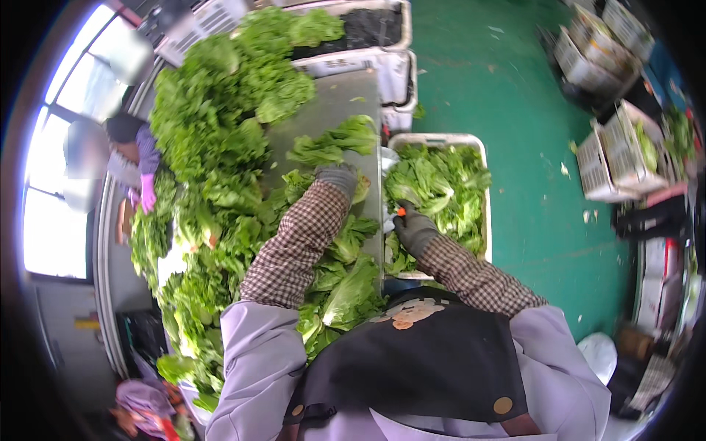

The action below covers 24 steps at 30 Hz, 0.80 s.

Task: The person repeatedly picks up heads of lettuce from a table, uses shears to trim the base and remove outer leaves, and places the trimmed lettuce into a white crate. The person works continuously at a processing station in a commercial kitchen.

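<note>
My left hand [337, 178], in a grey glove, is closed on a head of lettuce [298, 181] over the metal table. Leaves and a pale part of it show on either side of the glove. My right hand [418, 231], also gloved in grey, is closed around a small tool with an orange end [401, 212], beside the crate's left edge. The rest of that tool is hidden, so its kind cannot be made out. Just beyond my left hand lies another loose lettuce [340, 142]. A white plastic crate [485, 158] full of lettuce [445, 184] stands right of the table.
A large heap of lettuce [213, 125] covers the left of the metal table [338, 95]. More white crates [401, 73] stand at its far end. Across the table are a co-worker's pink gloves [148, 192]. Stacked crates [625, 158] line the right side of the green floor [544, 220].
</note>
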Each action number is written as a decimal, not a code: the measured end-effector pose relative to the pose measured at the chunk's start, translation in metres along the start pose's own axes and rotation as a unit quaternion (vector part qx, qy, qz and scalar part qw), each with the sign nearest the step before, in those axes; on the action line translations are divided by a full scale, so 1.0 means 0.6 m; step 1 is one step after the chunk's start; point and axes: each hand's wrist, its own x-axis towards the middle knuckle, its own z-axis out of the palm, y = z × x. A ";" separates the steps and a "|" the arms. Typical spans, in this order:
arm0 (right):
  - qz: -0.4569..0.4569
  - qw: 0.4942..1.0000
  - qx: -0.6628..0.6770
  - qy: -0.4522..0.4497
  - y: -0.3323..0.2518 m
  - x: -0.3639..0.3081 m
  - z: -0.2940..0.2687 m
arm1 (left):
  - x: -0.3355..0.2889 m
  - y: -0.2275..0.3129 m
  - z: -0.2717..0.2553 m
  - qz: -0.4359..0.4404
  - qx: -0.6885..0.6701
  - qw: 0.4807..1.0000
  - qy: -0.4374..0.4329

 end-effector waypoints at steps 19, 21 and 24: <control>0.092 0.972 -0.107 -0.187 -0.045 0.077 0.039 | -0.015 0.001 -0.036 0.031 -0.045 0.995 -0.080; 0.105 0.978 -0.068 -0.170 -0.029 0.082 0.039 | -0.011 0.000 -0.026 0.028 -0.039 0.995 -0.086; 0.104 0.975 -0.108 -0.166 -0.015 0.094 0.046 | 0.000 0.011 -0.028 0.028 -0.021 0.996 -0.078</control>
